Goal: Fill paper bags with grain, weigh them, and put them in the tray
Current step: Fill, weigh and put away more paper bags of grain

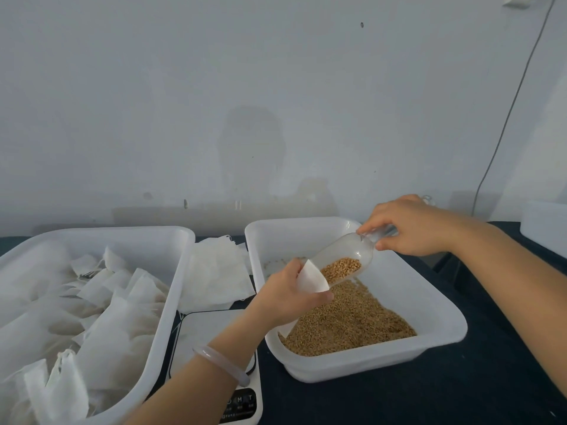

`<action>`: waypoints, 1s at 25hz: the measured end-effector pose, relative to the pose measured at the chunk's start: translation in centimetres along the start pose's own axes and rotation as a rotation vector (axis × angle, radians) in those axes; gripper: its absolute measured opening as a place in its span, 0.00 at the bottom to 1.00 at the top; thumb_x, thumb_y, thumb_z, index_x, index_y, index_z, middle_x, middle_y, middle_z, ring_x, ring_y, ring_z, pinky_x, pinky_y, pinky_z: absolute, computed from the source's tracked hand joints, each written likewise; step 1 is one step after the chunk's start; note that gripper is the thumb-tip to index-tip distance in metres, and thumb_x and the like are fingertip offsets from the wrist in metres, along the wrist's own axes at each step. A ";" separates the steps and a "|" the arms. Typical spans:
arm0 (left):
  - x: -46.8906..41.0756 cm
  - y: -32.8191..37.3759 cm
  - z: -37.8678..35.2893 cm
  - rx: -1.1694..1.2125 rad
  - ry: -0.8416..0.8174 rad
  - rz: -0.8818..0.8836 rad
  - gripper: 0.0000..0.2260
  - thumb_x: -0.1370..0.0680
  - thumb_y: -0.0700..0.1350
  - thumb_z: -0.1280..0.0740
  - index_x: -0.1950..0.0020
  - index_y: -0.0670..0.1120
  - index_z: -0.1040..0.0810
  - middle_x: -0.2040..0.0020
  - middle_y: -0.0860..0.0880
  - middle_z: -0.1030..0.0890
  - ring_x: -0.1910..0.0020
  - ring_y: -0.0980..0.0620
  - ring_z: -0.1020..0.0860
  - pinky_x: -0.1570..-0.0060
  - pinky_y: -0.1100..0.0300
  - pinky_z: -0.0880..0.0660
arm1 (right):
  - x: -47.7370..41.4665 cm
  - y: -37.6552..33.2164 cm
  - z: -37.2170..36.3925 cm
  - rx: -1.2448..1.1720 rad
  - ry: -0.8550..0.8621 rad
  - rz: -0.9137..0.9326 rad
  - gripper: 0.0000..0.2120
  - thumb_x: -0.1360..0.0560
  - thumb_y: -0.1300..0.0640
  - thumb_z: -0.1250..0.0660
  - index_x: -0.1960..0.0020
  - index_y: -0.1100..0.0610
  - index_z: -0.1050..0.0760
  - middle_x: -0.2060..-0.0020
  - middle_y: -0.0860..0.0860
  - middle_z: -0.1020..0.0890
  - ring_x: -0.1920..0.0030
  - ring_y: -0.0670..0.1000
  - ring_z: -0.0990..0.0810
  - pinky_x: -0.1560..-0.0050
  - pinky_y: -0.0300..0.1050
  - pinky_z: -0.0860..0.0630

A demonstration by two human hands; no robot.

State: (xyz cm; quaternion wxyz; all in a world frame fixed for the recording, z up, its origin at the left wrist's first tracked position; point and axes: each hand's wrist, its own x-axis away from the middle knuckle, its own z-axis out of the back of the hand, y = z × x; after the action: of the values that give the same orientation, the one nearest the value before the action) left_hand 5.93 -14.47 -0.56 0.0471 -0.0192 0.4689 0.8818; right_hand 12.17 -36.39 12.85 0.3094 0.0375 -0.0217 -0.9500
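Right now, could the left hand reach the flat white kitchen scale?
Probably yes. The left hand, gripping a small white paper bag, hangs just beyond the flat white kitchen scale, and its forearm passes right over the scale with nothing between.

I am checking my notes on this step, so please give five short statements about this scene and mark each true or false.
1. The right hand holds the scoop by its handle. True.
2. The scoop is empty. False: it carries grain.
3. The left hand holds a bag at the scoop's mouth. True.
4. A bag lies on the scale. False: no bag shows on it.
5. The left tray holds loose grain. False: it holds bags; loose grain lies in the right tray.
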 end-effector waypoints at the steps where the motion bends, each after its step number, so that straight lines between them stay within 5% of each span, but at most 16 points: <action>1: -0.2 0.0 -0.2 -0.065 -0.003 0.010 0.32 0.32 0.64 0.31 0.34 0.52 0.36 0.41 0.52 0.27 0.44 0.49 0.25 0.48 0.53 0.25 | -0.1 -0.1 0.2 0.016 0.020 0.012 0.17 0.26 0.48 0.34 0.39 0.36 0.28 0.43 0.39 0.25 0.38 0.50 0.32 0.31 0.52 0.42; 3: -0.4 0.2 -0.8 -0.161 -0.006 0.017 0.38 0.31 0.66 0.34 0.28 0.49 0.41 0.36 0.49 0.29 0.41 0.48 0.28 0.48 0.55 0.28 | -0.3 -0.3 0.6 0.042 0.061 0.044 0.16 0.26 0.49 0.33 0.40 0.37 0.27 0.44 0.39 0.24 0.39 0.48 0.31 0.29 0.49 0.48; 6: -0.2 0.5 -1.4 -0.208 0.005 0.014 0.35 0.31 0.68 0.36 0.32 0.48 0.39 0.45 0.52 0.27 0.49 0.52 0.27 0.53 0.57 0.28 | -0.4 -0.9 0.9 0.114 0.088 0.089 0.16 0.27 0.51 0.33 0.41 0.38 0.25 0.47 0.40 0.23 0.43 0.42 0.28 0.31 0.43 0.58; 10: -0.1 0.6 -1.6 -0.220 0.045 0.033 0.30 0.31 0.68 0.36 0.39 0.49 0.35 0.51 0.54 0.27 0.52 0.51 0.25 0.51 0.52 0.24 | -0.5 -1.3 0.9 0.165 0.104 0.087 0.16 0.27 0.53 0.33 0.41 0.39 0.25 0.47 0.41 0.23 0.43 0.42 0.28 0.31 0.43 0.59; 14: -0.1 0.5 -1.8 -0.213 0.109 0.035 0.34 0.31 0.68 0.37 0.34 0.48 0.35 0.46 0.52 0.24 0.49 0.50 0.24 0.50 0.51 0.24 | -0.5 -1.4 1.0 0.188 0.130 0.077 0.16 0.27 0.52 0.32 0.41 0.39 0.25 0.46 0.40 0.24 0.42 0.42 0.29 0.31 0.44 0.60; 20: 0.5 0.1 -1.3 -0.077 0.226 -0.048 0.23 0.27 0.65 0.40 0.43 0.48 0.30 0.51 0.52 0.22 0.53 0.52 0.23 0.51 0.51 0.24 | 1.9 2.0 0.2 -0.299 0.082 -0.079 0.17 0.30 0.52 0.27 0.52 0.32 0.27 0.50 0.34 0.23 0.44 0.41 0.26 0.39 0.42 0.33; 25: 1.0 -0.3 -1.1 -0.010 0.262 -0.075 0.22 0.26 0.67 0.43 0.45 0.50 0.32 0.53 0.52 0.22 0.55 0.54 0.23 0.54 0.52 0.23 | 2.7 2.5 -5.8 -0.200 -0.058 -0.147 0.18 0.29 0.51 0.28 0.50 0.31 0.31 0.47 0.33 0.25 0.47 0.33 0.29 0.35 0.41 0.33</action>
State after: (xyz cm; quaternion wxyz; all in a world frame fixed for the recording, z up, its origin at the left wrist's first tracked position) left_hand 4.92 -15.13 -1.50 0.0182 -0.1520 0.4656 0.8716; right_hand 11.89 -40.11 7.12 0.2404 -0.0195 0.0669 -0.9682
